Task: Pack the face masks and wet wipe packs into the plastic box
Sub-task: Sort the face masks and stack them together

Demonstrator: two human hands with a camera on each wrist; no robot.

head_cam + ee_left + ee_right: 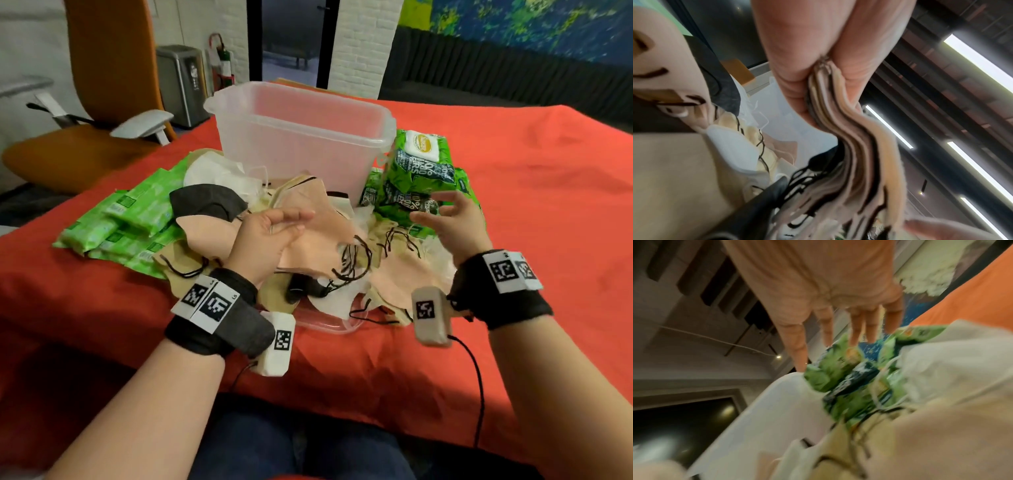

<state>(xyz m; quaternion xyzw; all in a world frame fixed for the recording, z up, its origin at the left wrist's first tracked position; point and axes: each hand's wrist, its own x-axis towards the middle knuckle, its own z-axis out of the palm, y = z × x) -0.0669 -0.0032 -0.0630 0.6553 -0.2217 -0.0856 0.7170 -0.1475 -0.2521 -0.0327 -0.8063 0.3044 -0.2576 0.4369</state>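
Left hand (263, 236) pinches a stack of face masks (855, 146); right hand (445, 219) is spread wide, holding nothing, over the wet wipe packs (421, 168) at the plastic box's (301, 137) four o'clock. Dangling ear loops could snag the pile.

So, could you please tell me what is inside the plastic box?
Nothing shows through the plastic box's translucent walls; it looks empty. Its floor is hidden behind the masks piled in front.
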